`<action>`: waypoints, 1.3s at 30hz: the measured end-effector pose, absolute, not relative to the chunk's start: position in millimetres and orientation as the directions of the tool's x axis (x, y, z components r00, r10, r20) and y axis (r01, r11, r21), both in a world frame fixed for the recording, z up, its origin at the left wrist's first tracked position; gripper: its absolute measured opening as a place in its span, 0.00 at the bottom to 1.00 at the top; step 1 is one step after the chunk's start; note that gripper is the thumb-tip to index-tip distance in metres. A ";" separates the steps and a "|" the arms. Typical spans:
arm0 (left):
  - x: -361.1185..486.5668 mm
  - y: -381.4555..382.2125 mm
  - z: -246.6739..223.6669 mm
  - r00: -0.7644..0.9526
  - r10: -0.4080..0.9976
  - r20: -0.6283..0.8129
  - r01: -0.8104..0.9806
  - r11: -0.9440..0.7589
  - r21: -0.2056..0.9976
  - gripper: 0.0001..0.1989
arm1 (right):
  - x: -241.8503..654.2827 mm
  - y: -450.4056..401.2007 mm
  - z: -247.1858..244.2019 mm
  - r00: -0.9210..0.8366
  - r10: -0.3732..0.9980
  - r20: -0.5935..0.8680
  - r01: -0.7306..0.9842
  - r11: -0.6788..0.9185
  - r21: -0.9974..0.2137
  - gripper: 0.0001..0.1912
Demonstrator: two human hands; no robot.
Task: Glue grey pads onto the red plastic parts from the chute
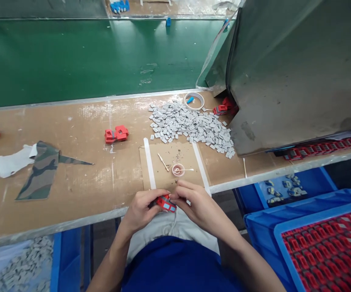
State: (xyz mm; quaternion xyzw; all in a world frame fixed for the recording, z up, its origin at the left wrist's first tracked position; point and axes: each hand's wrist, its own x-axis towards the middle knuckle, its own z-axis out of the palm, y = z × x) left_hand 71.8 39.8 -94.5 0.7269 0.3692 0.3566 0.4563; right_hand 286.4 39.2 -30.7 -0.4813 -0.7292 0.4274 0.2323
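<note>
My left hand [141, 209] is closed around a small red toy vehicle [166, 205] with light blue windows, held above my lap at the table's front edge. My right hand [198, 202] has its thumb and fingers pinched together against the vehicle's right side. What those fingertips grip, if anything, is too small to make out. Just beyond my hands stands a small round cup [173, 172] with a cotton swab [189, 169] lying across it. To its left, a thin white stick [163, 161] rests on a cardboard sheet [190, 156] taped to the table.
Behind the cardboard lies a heap of small grey pieces [190, 125] with a tape roll [202, 97]. A red toy part [116, 134] and camouflage cloth [43, 170] are leftward. A metal housing [297, 73] blocks the right. Blue crates [280, 243] of red parts sit below.
</note>
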 end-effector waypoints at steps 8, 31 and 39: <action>72.5 38.2 -94.5 0.486 0.851 0.200 0.245 -0.352 0.903 0.12 | 280.6 21.4 -38.0 -0.364 0.929 -0.062 0.554 0.163 -0.816 0.11; 70.7 40.6 -97.3 0.401 0.891 0.214 0.171 -0.303 0.938 0.20 | 257.5 13.1 -68.7 -0.120 0.993 -0.008 0.205 0.016 -0.979 0.10; 72.3 37.8 -101.7 0.351 0.902 0.250 0.079 -0.295 0.952 0.19 | 259.2 16.6 -71.8 -0.163 0.986 0.037 0.198 0.069 -0.978 0.08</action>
